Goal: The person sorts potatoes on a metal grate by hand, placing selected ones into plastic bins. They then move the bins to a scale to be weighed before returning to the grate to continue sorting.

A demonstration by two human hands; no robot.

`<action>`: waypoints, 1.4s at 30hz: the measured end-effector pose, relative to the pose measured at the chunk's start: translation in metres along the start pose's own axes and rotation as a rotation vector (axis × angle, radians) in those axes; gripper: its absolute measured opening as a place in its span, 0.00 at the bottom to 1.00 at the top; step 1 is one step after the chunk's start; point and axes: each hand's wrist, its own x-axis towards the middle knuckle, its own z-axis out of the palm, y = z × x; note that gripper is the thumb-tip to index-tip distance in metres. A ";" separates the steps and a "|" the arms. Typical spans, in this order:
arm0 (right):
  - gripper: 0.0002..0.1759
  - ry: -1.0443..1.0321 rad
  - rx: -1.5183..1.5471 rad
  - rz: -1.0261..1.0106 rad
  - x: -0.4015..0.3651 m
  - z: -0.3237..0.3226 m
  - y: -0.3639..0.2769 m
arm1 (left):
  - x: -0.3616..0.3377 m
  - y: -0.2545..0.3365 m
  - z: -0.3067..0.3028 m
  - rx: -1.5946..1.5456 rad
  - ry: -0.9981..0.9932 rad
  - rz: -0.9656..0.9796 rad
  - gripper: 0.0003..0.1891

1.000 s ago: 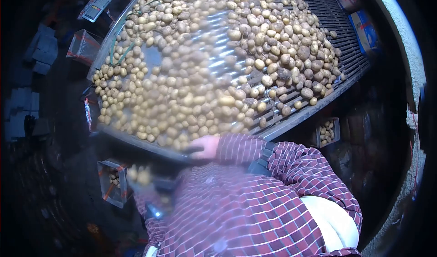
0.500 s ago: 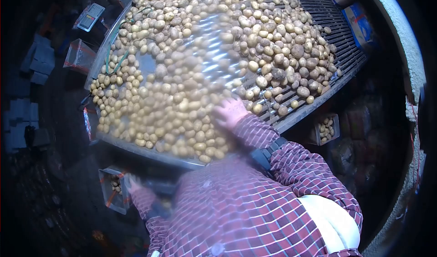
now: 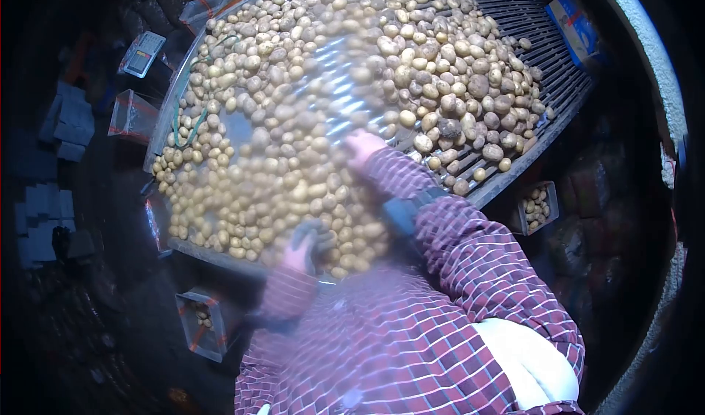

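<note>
On the left of my feed, a scale (image 3: 143, 53) sits beside the table (image 3: 220, 259). Lower down, a clear bin (image 3: 214, 347) has a few potatoes (image 3: 203, 316) inside. The main pile (image 3: 455, 70) of potatoes covers most of the table. I see the left hand (image 3: 306, 242) at the near edge, fingers bent among potatoes; the right hand (image 3: 361, 149) reaches farther in, by shiny bars (image 3: 341, 106). Through the blur, I can't tell whether either grips anything. Rightward, another bin (image 3: 553, 202) holds more potatoes.

Maroon white-checked shirt (image 3: 411, 334), blue-grey wristband (image 3: 402, 215), white cloth (image 3: 530, 360)
</note>
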 end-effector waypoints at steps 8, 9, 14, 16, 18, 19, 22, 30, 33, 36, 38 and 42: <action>0.26 -0.012 0.110 0.037 0.010 -0.039 -0.019 | -0.006 0.011 0.005 -0.093 -0.285 0.111 0.16; 0.23 0.180 -0.016 0.017 0.028 -0.031 0.000 | -0.010 0.007 0.003 0.117 -0.229 0.223 0.15; 0.26 0.117 0.086 0.028 0.061 -0.015 0.038 | -0.009 0.004 -0.006 -0.180 -0.026 0.116 0.13; 0.29 -0.103 0.600 0.124 0.035 -0.048 -0.002 | 0.003 -0.012 -0.022 -0.129 -0.110 0.161 0.18; 0.31 -0.357 0.439 -0.109 0.010 -0.064 -0.042 | 0.014 -0.020 -0.035 -0.337 -0.214 0.042 0.26; 0.30 -0.352 0.405 -0.134 0.011 -0.061 -0.051 | 0.007 -0.004 -0.028 -0.461 -0.278 0.008 0.26; 0.26 -0.118 0.385 -0.137 0.038 -0.033 -0.056 | 0.009 -0.016 -0.039 -0.577 -0.344 -0.102 0.27; 0.23 -0.037 0.965 0.066 0.093 -0.017 -0.034 | -0.014 -0.005 -0.057 -0.379 -0.197 -0.007 0.28; 0.20 -0.172 1.082 0.213 0.095 -0.026 -0.015 | -0.010 -0.008 -0.072 -0.533 -0.156 -0.105 0.29; 0.16 0.188 0.539 -0.206 0.064 -0.012 -0.047 | -0.004 0.000 -0.070 -0.637 -0.169 -0.153 0.31; 0.15 0.170 -0.327 -0.315 0.058 0.031 -0.077 | -0.002 0.002 -0.064 -0.734 -0.247 -0.110 0.31; 0.21 -0.295 0.464 -0.014 0.046 -0.006 -0.089 | -0.004 -0.003 -0.068 -0.602 -0.163 -0.056 0.36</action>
